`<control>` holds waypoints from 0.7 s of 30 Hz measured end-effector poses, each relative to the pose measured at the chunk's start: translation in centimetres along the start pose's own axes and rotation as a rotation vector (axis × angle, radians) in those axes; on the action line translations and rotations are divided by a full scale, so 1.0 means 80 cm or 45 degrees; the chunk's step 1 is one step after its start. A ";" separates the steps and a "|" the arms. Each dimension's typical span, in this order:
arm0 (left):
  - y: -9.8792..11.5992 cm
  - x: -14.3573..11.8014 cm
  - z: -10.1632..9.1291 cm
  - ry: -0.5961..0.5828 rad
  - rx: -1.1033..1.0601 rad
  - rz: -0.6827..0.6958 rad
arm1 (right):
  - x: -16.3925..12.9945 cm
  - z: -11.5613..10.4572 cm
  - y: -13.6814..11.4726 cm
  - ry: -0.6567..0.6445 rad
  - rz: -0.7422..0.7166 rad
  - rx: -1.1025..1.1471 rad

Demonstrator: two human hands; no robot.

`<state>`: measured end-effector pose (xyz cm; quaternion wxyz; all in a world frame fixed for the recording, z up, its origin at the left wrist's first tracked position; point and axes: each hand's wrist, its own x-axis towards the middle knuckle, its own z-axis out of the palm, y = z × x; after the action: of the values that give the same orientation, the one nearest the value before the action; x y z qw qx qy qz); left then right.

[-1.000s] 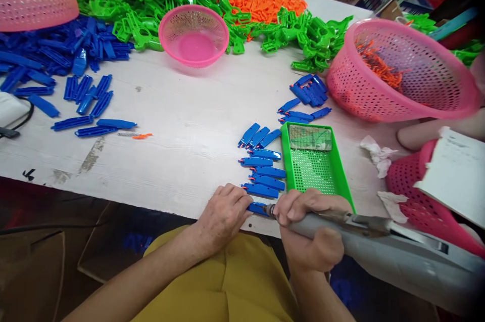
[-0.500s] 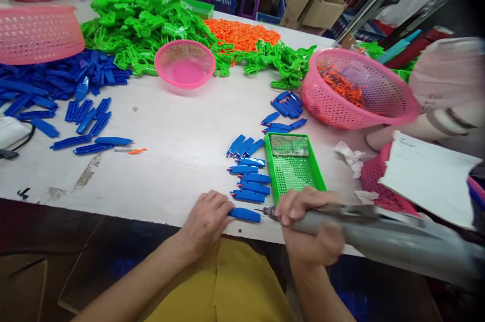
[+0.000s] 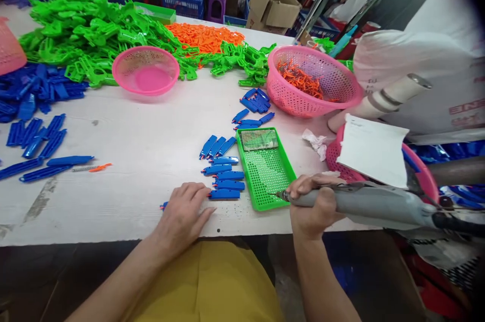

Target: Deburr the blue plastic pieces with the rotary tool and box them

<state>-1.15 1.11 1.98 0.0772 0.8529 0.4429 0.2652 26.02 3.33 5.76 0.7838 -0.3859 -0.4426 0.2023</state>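
My left hand [image 3: 185, 209] rests low over the table with its fingers stretched toward the right and the thumb apart. Its fingertips are at the left end of the lowest blue plastic piece [image 3: 227, 194] in a column of similar pieces. A small blue end [image 3: 163, 205] shows at the left of this hand; the hand hides whatever else belongs to it. My right hand [image 3: 314, 205] is wrapped round a grey power screwdriver [image 3: 373, 204]. The screwdriver's thin bit points left, over the near part of a green perforated tray [image 3: 261, 209].
A pink basket [image 3: 275, 89] with orange parts stands at the back right. Behind a pink bowl [image 3: 146, 93] lie heaps of green parts [image 3: 94, 34] and orange parts [image 3: 204, 36]. Blue pieces [image 3: 36, 89] lie at left. White paper [image 3: 373, 150] covers another pink basket at right.
The blue piece at my left fingertips has gone from there, and a blue end now shows left of that hand. The screwdriver bit has risen away to over the tray. The view has shifted right.
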 end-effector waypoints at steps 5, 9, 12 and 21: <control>0.010 0.017 0.027 -0.098 0.067 0.043 | 0.001 0.002 0.005 0.003 0.059 -0.016; 0.011 0.013 0.024 -0.116 0.045 0.074 | 0.001 0.000 0.009 0.014 0.104 -0.013; 0.017 0.009 0.018 -0.163 0.022 0.100 | 0.002 -0.001 0.010 0.004 0.095 -0.006; -0.025 -0.022 -0.001 -0.026 0.110 0.035 | -0.004 -0.003 0.000 0.002 0.159 -0.071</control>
<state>-3.44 0.84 0.66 0.0411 0.8641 0.4414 0.2381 26.03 3.05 5.53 0.7589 -0.4346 -0.4225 0.2382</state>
